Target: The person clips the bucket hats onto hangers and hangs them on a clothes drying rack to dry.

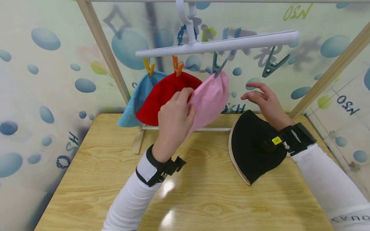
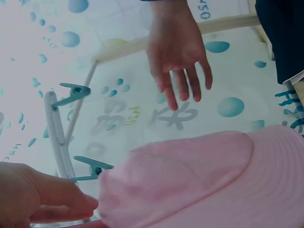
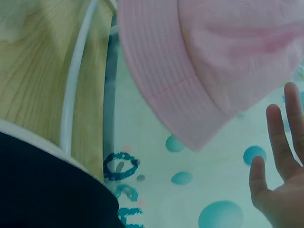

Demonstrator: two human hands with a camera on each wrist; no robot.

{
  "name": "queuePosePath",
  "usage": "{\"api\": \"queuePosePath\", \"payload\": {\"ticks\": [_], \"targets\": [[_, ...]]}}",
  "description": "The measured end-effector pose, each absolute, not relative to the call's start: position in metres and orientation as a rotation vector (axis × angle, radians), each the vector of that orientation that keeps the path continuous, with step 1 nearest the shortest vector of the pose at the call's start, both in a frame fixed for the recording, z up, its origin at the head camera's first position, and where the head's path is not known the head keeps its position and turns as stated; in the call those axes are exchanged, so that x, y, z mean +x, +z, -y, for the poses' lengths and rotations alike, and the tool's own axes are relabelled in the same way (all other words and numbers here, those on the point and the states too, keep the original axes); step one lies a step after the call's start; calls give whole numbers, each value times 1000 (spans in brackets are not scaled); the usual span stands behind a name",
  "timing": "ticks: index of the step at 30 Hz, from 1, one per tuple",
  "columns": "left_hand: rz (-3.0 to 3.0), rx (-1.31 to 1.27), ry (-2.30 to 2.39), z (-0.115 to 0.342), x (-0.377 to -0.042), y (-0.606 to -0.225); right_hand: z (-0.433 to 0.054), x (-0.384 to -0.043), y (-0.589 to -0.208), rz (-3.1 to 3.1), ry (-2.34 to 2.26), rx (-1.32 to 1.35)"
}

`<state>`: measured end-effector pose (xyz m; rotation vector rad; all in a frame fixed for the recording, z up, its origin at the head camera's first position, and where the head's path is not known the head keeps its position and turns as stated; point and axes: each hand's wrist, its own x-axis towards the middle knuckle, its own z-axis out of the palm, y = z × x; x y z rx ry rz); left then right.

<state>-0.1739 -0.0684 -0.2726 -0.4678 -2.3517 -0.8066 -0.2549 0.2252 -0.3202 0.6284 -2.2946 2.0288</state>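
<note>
A pink bucket hat (image 1: 209, 99) hangs by its crown from a dark green clip (image 1: 218, 65) on a white hanger (image 1: 216, 45). My left hand (image 1: 176, 117) pinches the pink hat's left side, fingers curled; in the left wrist view the left hand's fingertips (image 2: 88, 203) are right at the cloth. My right hand (image 1: 267, 101) is held in the air to the right of the pink hat, fingers apart with nothing in them, below another green clip (image 1: 273, 64) that holds nothing. Under the right wrist is a folded black hat (image 1: 254, 144) with a pale edge.
To the left, a red hat (image 1: 164, 96) hangs from an orange clip (image 1: 177, 66), overlapping a blue hat (image 1: 136, 102) on a yellow clip (image 1: 149, 68). A rack with wooden posts (image 1: 105, 48) stands on the wooden table (image 1: 202, 192), a patterned wall (image 1: 57, 80) behind it.
</note>
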Motion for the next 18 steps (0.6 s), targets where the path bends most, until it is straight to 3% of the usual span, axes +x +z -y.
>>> {"api": "queuePosePath", "payload": {"ticks": [18], "targets": [[2289,-729,-777,62,-152,-263,-242,-248,-338,2442,1947,684]]}}
